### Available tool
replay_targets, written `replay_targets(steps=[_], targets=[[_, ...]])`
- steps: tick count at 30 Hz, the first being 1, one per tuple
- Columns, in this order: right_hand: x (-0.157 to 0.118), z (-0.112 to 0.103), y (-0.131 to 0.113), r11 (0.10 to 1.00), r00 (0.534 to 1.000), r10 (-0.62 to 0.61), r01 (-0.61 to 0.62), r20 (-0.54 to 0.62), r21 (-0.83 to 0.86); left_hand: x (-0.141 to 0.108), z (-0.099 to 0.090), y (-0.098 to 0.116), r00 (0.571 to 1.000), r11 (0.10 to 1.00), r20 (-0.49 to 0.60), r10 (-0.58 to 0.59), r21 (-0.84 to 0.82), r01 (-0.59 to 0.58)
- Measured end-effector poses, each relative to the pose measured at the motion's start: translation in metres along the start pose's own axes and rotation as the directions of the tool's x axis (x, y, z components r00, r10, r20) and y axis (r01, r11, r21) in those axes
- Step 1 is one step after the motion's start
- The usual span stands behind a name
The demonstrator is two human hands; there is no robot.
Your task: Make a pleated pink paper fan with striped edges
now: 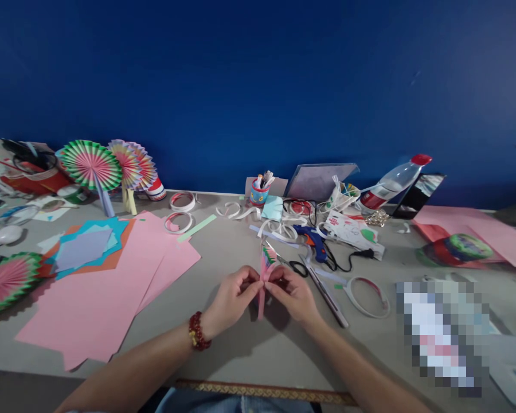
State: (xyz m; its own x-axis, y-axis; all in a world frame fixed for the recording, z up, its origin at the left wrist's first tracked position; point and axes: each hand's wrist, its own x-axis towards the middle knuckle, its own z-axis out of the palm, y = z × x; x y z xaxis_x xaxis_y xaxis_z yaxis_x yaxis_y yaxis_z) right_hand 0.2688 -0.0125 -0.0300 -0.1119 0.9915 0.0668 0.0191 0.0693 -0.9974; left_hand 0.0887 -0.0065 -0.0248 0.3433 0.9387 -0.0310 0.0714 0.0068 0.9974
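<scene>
Your left hand (234, 295) and right hand (296, 292) meet at the front middle of the table (223, 350), thumb and fingertips of each pinched on the waist of a narrow pleated paper piece (267, 261), its pink-and-green end pointing away from you and a pink tail below. Judging by its stacked edges, your pleating looks done, but the piece is not yet spread round like the 3 standing fans (92, 164), and you have no visible handle on it; beyond your fingers, the glue gun (313, 238) lies unheld.
</scene>
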Motion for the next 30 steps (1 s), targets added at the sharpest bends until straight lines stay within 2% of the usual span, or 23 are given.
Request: replay_targets(steps=[3,7,14,23,30], targets=[[-0.001,0.0,0.0,0.995,0.997,0.076,-0.078,0.026,0.067,0.001,0.0,0.002,0.998,0.996,-0.025,0.062,0.068,-0.06],[-0.002,0.002,0.0,0.968,0.985,0.162,-0.171,0.065,0.183,0.001,0.0,0.0,1.0,1.0,0.008,-0.011,0.026,0.01],[-0.003,0.003,0.0,0.967,0.987,0.155,-0.159,0.037,0.199,0.0,0.001,0.002,0.997,0.996,0.049,-0.059,-0.07,0.063],[-0.007,0.008,0.0,0.945,0.981,0.193,-0.194,0.031,0.263,0.001,0.003,0.0,0.996,0.983,0.026,-0.08,-0.165,0.083],[-0.009,0.012,0.0,0.952,0.983,0.176,-0.157,-0.048,0.262,0.003,0.005,-0.006,0.991,0.959,0.033,-0.127,-0.253,0.132]])
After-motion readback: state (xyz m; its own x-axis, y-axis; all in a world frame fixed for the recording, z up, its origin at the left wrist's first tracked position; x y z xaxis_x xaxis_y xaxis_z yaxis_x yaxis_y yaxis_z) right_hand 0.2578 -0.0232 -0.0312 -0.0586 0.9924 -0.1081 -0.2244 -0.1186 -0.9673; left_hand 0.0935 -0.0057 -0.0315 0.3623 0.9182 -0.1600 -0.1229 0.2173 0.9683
